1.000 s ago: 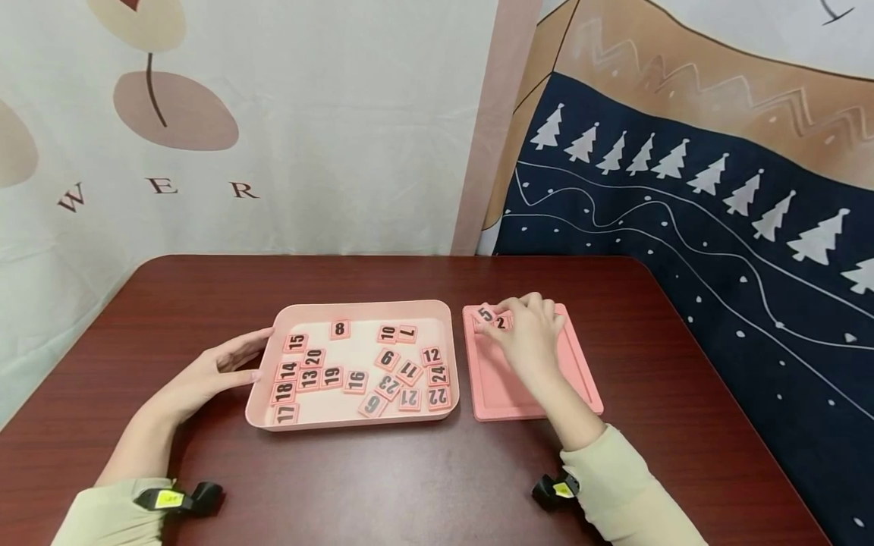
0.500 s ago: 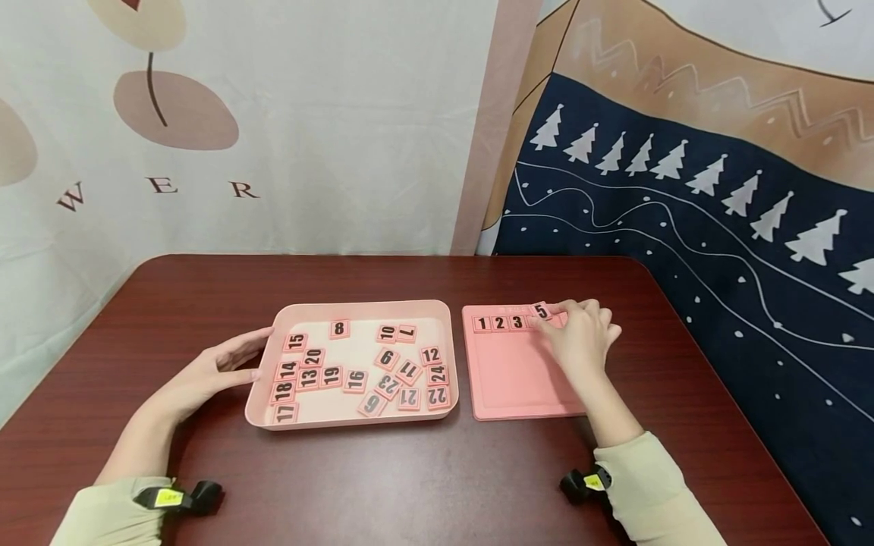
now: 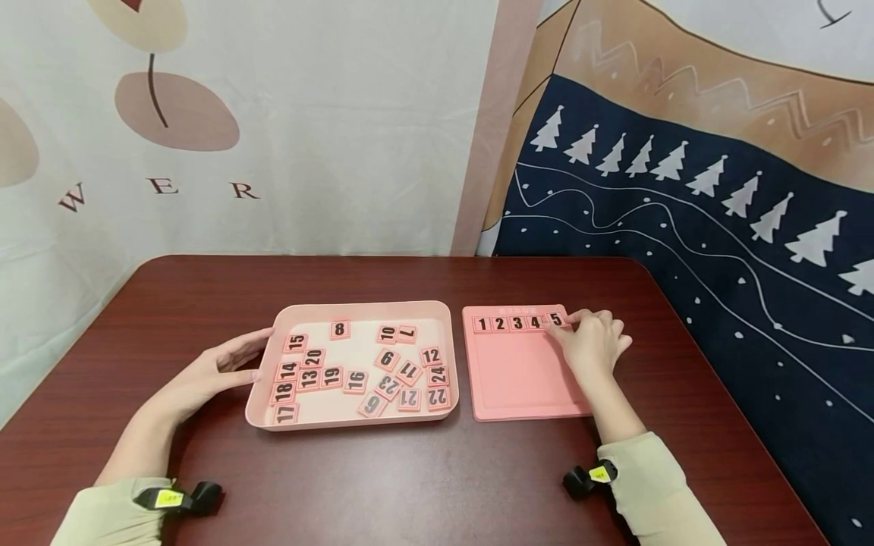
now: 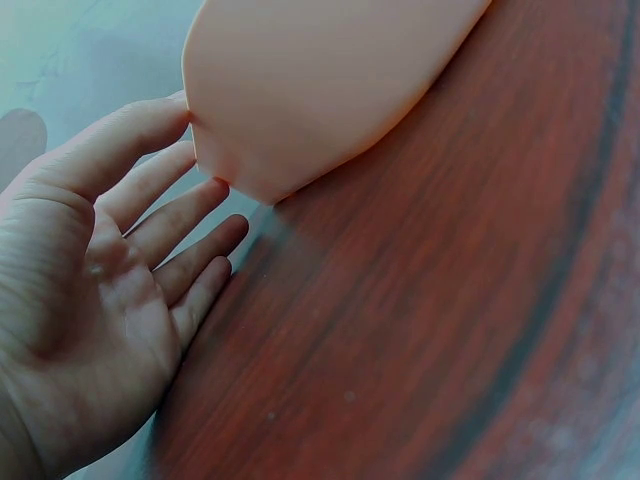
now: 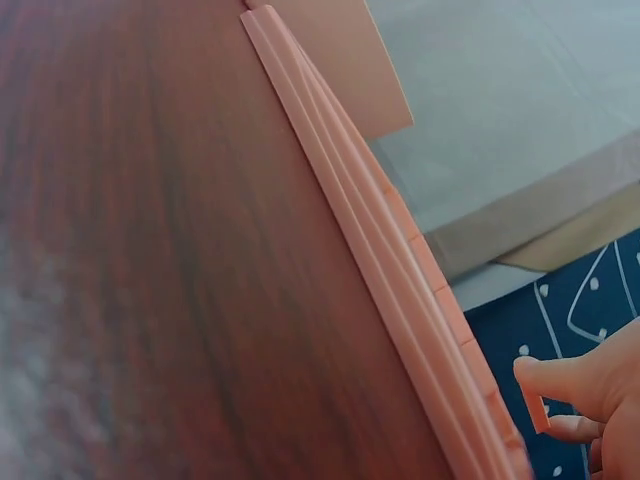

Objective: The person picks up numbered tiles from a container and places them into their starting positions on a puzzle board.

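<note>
My right hand (image 3: 592,345) pinches the 5 number tile (image 3: 556,319) between thumb and finger at the far right corner of the square pink board (image 3: 522,375). In the right wrist view, that tile (image 5: 537,410) shows edge-on above the board's rim. Tiles 1, 2, 3 and 4 (image 3: 536,323) lie in a row to its left. A pale pink tray (image 3: 362,349) holds several loose number tiles, turned various ways. At the tray's left end, my left hand (image 3: 205,379) touches the wall with loosely extended fingers; the left wrist view shows fingertips right at the tray wall (image 4: 300,90).
Both tray and board rest on a dark red wooden table (image 3: 382,478), with a narrow gap between them. A pale curtain (image 3: 341,152) and a navy cloth with white trees (image 3: 614,205) hang behind the table.
My right hand has carried the 5 tile rightward across the board and lowered it to the right end of the top row, turning it straighter. The left hand and tray stay put.
</note>
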Tool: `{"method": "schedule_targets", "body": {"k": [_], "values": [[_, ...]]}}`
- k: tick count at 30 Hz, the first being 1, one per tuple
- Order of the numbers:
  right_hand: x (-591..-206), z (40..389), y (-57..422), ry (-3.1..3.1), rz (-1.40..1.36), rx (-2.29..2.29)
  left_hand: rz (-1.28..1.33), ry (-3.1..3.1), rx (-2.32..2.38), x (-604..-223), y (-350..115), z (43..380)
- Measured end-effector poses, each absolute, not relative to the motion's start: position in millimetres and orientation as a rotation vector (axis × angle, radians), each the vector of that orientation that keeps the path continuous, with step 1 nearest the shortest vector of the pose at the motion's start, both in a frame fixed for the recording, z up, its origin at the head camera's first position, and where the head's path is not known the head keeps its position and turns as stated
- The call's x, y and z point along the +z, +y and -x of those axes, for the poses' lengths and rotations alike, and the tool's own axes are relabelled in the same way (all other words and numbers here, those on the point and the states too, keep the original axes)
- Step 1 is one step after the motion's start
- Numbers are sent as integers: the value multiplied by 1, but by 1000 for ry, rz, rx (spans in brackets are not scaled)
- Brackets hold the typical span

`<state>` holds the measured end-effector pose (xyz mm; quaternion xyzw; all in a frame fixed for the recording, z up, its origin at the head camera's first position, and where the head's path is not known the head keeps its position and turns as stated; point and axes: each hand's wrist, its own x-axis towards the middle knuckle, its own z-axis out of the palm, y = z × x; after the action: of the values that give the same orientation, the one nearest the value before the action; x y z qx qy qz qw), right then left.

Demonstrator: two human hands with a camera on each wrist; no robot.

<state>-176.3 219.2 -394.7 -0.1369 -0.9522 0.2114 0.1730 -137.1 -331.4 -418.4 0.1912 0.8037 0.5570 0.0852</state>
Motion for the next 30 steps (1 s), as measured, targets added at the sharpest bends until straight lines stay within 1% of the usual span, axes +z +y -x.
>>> {"method": "schedule_targets", "body": {"k": [15,30], "values": [[-407,184,224,-2741,403,621,-572,2399,1657,-418,-332,138],[-409,184,224,-2759,429,602,-559,2413,1645,-419,-331,138]]}}
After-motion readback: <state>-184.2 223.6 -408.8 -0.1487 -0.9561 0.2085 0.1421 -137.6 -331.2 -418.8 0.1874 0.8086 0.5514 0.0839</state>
